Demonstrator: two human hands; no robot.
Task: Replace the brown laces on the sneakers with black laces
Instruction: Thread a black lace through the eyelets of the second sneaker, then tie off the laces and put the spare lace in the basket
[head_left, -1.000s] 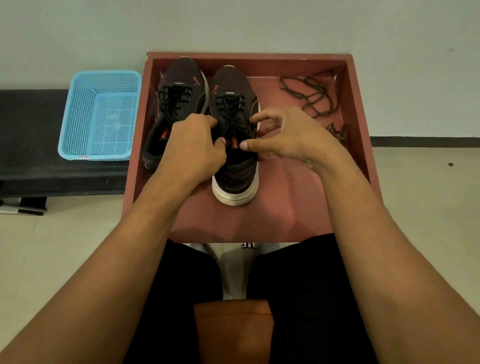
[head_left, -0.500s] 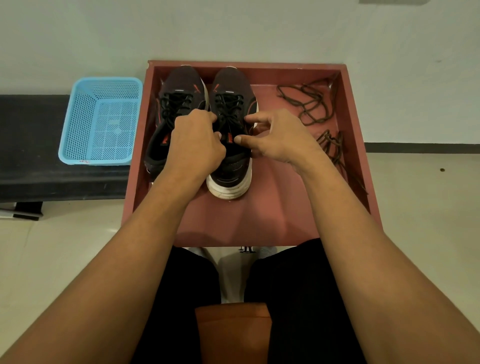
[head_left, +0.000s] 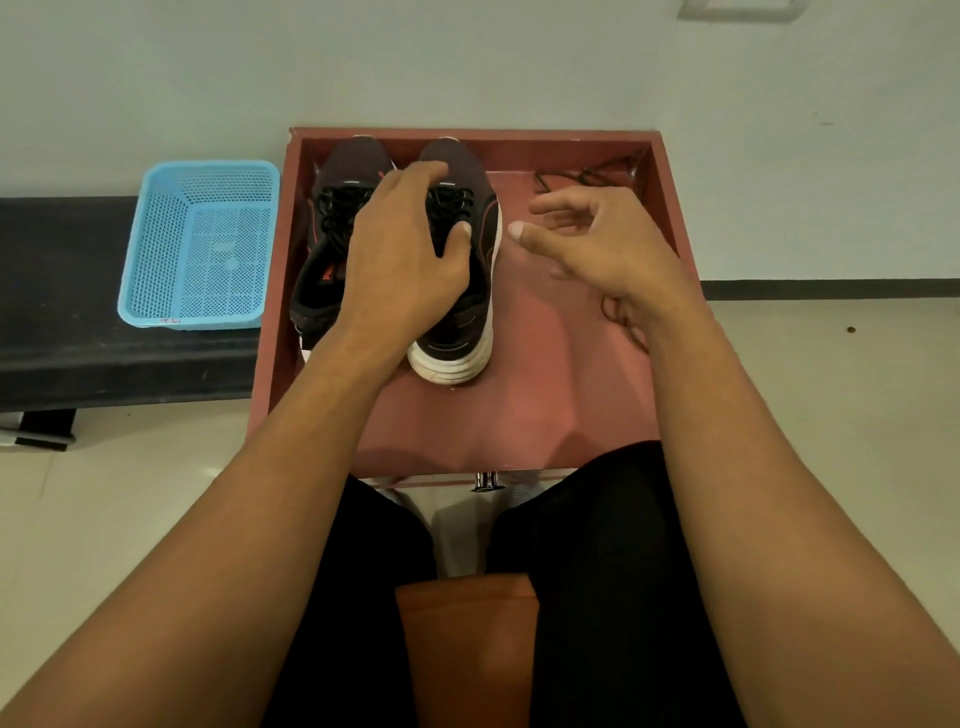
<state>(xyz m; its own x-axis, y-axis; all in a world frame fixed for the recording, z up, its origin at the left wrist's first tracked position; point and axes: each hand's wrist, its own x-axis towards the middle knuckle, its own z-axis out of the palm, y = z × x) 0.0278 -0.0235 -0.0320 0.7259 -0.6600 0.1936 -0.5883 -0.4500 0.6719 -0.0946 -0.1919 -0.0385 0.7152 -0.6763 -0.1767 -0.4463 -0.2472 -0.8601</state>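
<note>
Two dark sneakers stand side by side at the back left of a red tray (head_left: 519, 415). The left sneaker (head_left: 324, 291) and the right sneaker (head_left: 467, 322) both carry black laces (head_left: 337, 208). My left hand (head_left: 400, 254) rests on top of the pair, fingers stretched toward the toes and thumb on the right sneaker's laces. My right hand (head_left: 597, 244) hovers just right of the right sneaker, fingers loosely bent, holding nothing. One brown lace (head_left: 566, 179) lies in the tray's back right corner. Another brown lace (head_left: 623, 317) lies partly hidden under my right wrist.
A light blue plastic basket (head_left: 202, 244) sits on a black bench (head_left: 62, 322) left of the tray. The tray backs onto a pale wall. My knees in black trousers are at the tray's near edge.
Both hands were pinching at the right sneaker's laces. My left hand now lies flat over the shoes, and my right hand has let go and moved off to the right.
</note>
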